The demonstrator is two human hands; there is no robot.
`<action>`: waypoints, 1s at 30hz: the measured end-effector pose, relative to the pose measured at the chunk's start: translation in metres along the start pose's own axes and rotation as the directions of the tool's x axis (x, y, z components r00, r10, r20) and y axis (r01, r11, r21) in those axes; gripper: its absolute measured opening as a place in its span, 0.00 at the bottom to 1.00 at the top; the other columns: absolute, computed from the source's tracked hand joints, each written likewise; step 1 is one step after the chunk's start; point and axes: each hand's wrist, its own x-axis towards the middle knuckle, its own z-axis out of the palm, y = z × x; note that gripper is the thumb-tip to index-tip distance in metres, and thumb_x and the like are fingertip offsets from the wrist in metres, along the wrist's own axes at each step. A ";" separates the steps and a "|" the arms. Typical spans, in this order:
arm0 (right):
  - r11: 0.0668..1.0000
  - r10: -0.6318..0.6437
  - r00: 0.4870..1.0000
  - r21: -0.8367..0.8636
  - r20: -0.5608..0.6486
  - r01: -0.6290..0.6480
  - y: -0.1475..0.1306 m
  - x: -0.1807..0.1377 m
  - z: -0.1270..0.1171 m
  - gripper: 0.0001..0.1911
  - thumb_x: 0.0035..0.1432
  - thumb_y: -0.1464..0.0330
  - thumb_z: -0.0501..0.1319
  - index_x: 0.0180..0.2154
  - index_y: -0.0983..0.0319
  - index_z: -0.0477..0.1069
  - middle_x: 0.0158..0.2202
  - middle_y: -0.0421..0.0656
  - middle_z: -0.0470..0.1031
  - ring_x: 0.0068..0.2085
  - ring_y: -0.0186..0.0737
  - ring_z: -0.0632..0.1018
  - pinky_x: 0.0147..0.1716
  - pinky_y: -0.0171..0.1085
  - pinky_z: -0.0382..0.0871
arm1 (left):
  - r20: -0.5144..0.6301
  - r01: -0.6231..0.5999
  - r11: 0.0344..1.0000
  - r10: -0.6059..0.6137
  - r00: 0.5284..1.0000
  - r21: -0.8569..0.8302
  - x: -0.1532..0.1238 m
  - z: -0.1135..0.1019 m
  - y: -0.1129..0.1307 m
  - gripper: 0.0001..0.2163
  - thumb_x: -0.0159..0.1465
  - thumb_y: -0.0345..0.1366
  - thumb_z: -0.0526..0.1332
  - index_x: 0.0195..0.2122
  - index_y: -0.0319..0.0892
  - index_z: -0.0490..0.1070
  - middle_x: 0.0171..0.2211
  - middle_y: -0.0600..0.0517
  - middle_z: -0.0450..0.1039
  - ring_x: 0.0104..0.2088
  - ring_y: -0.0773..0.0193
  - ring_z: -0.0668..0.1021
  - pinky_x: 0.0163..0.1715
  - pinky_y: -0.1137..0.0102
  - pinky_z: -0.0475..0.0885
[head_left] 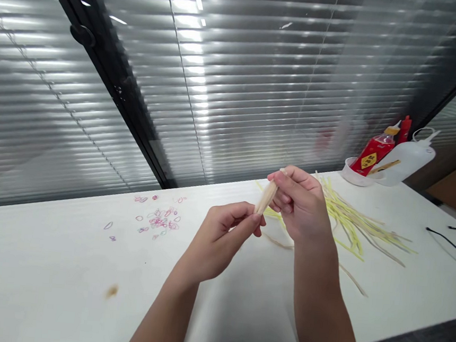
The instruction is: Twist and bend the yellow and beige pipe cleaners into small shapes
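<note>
Over table (51,272) | hands (222,237) (302,207) pinch pale bundle (266,197) | back edge (69,200) behind; loops (160,221) well apart

Yellow strips (344,209) partly behind right hand (305,205)

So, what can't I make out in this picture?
Head view:
- Pale beige elongated piece: lower end covered by the left hand.
- Thin yellow and beige strips: partly hidden behind the right hand.
- Two thin black rods: cut off by the right edge.
- Small brown patch: too blurred to identify.
</note>
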 end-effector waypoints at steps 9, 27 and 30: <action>0.998 -0.047 0.998 -0.034 -0.043 0.046 0.001 -0.001 0.005 0.11 0.50 0.62 0.65 0.23 0.61 0.70 0.13 0.32 0.52 0.16 0.26 0.53 0.16 0.31 0.49 | -0.071 -0.093 0.973 0.110 0.991 0.209 -0.001 0.009 -0.004 0.12 0.63 0.33 0.53 0.23 0.41 0.69 0.21 0.54 0.66 0.24 0.67 0.67 0.25 0.72 0.61; 0.991 -0.009 1.000 -0.132 0.008 0.009 -0.002 -0.005 0.013 0.12 0.51 0.67 0.65 0.20 0.62 0.67 0.14 0.33 0.56 0.19 0.28 0.59 0.20 0.32 0.57 | -0.080 -0.071 0.980 0.087 0.993 0.187 -0.001 0.003 0.000 0.10 0.65 0.37 0.54 0.39 0.44 0.74 0.29 0.52 0.75 0.32 0.63 0.75 0.32 0.71 0.66; 0.988 -0.030 0.999 -0.152 -0.011 0.028 0.003 -0.003 0.012 0.12 0.51 0.66 0.65 0.20 0.61 0.67 0.14 0.33 0.56 0.18 0.28 0.59 0.19 0.32 0.57 | -0.073 -0.084 0.965 0.105 0.992 0.250 -0.002 0.001 0.000 0.10 0.65 0.36 0.53 0.39 0.44 0.74 0.29 0.52 0.76 0.31 0.64 0.75 0.31 0.72 0.66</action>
